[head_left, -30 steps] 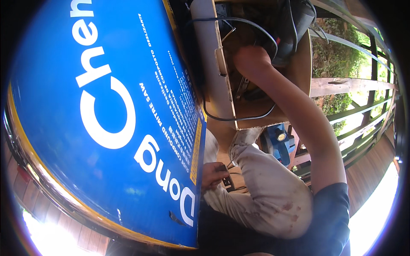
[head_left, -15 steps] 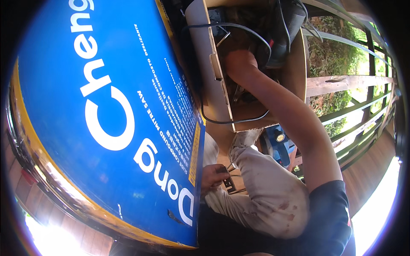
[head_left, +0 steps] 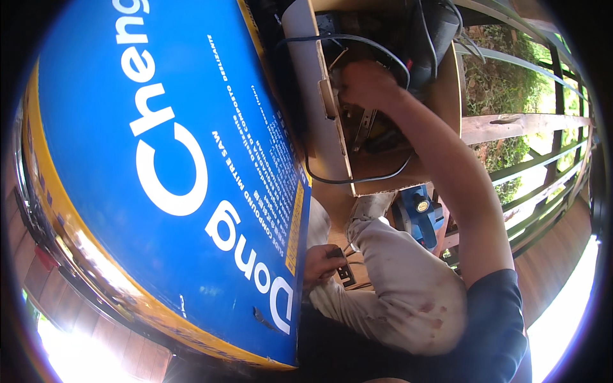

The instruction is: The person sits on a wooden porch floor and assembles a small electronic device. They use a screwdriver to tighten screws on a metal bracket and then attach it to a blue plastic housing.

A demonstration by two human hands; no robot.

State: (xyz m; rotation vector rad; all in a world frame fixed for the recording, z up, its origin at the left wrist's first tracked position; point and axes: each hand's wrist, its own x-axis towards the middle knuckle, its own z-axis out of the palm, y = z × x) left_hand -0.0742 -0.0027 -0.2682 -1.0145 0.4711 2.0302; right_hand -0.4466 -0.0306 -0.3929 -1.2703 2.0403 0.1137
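Note:
My right arm reaches into an open cardboard box point(head_left: 444, 143). Inside it, my right hand point(head_left: 367, 83) is closed, with its fingers curled down among tools; what they grip is hidden. Just below the hand lies a narrow slotted metal strip point(head_left: 365, 126). A dark cable point(head_left: 383, 46) loops over the hand, and a dark rounded tool body point(head_left: 434, 38) stands beside it. Down by my knee, my left hand point(head_left: 317, 265) is closed around a small black block point(head_left: 336, 254). A black piece with light marks point(head_left: 346, 276) shows just below it.
A large blue carton point(head_left: 83, 127) with yellow edges fills the left side. Beside my bent leg point(head_left: 408, 287) is a blue power tool point(head_left: 418, 210), below the cardboard box. A railing of bars and a wooden beam point(head_left: 511, 124) stands at the right, with plants beyond.
My right hand has risen a little inside the box and curled, uncovering the slotted metal strip. My left hand stays in place by the knee. The whole view has shifted slightly.

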